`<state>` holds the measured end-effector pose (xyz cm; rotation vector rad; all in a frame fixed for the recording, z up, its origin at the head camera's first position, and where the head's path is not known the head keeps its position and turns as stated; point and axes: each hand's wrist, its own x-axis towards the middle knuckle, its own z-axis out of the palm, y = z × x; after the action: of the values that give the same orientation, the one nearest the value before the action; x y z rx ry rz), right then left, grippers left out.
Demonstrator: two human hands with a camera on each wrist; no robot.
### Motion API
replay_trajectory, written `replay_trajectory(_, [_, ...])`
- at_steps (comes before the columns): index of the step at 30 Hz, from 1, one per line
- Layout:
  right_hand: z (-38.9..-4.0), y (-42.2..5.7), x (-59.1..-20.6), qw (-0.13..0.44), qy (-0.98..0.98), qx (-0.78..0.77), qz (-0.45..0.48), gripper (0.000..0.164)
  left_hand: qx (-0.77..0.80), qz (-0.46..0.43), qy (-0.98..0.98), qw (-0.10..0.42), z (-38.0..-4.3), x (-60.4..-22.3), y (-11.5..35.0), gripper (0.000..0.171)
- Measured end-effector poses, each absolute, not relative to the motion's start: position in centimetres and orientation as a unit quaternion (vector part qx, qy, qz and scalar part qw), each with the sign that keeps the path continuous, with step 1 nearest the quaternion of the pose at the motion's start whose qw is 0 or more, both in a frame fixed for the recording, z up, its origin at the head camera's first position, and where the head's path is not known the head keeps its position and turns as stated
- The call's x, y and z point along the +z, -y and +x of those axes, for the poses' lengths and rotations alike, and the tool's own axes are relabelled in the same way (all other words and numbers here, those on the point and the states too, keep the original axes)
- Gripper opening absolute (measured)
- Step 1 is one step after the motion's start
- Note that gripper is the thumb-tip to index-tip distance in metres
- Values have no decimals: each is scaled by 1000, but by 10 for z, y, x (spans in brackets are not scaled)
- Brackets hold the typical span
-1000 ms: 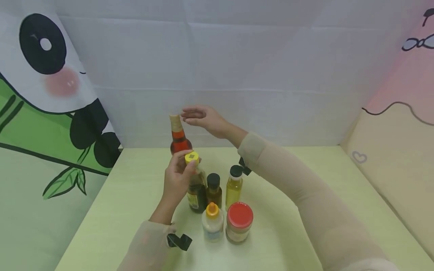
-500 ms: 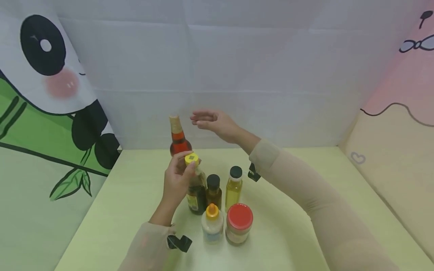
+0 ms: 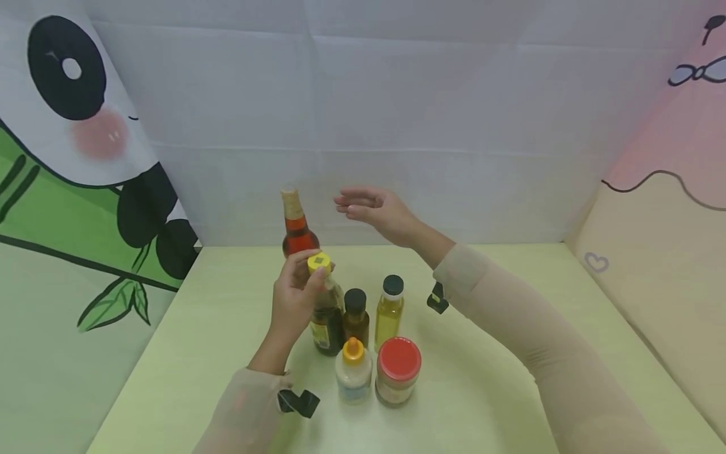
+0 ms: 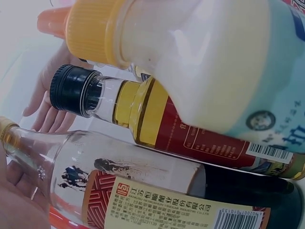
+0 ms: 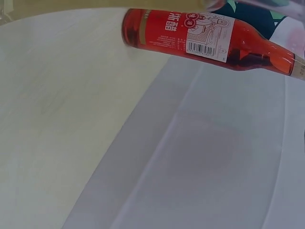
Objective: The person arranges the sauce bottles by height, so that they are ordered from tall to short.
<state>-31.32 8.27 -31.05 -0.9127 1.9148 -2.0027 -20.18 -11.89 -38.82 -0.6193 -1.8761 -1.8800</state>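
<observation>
My left hand (image 3: 292, 296) holds a dark vinegar bottle (image 3: 329, 328) at its yellow cap and neck, with thumb and fingers around the top. The bottle stands upright, and its printed label (image 4: 162, 200) faces the left wrist camera. Behind it, near the back wall, stands a red vinegar bottle (image 3: 300, 239) with a tan wrapped neck, partly covered by the left hand. My right hand (image 3: 386, 214) is in the air to the right of that bottle, apart from it, holding nothing, fingers extended. The right wrist view has the red bottle lengthwise along its top.
Right of the held bottle stand a small black-capped brown bottle (image 3: 356, 318) and a yellow oil bottle (image 3: 388, 318). In front are a squeeze bottle (image 3: 354, 375) with an orange tip and a red-lidded jar (image 3: 399, 362). A white cloth wall (image 3: 482, 126) rises behind the table (image 3: 499, 296).
My right hand has moved right, away from the neck of the red bottle. My left hand keeps its hold on the dark vinegar bottle, and the bottles stand as before.
</observation>
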Motion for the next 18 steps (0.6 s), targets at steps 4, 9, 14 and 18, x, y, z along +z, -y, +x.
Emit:
replay_trajectory(4, [-309, -89, -313, 114, -646, -690, -305, 42, -682, -225, 666, 204, -202, -389, 117, 29])
replay_trajectory(9, [-303, -98, -313, 112, -642, -698, -297, 43, -688, -233, 657, 203, -203, -387, 114, 29])
replay_trajectory(14, [-300, -105, -317, 106, -658, -683, -299, 43, -687, -225, 661, 202, -202, -386, 113, 29])
replay_trajectory(18, [-295, -107, -322, 103, -656, -682, -306, 41, -687, -217, 663, 204, -200, -388, 116, 29])
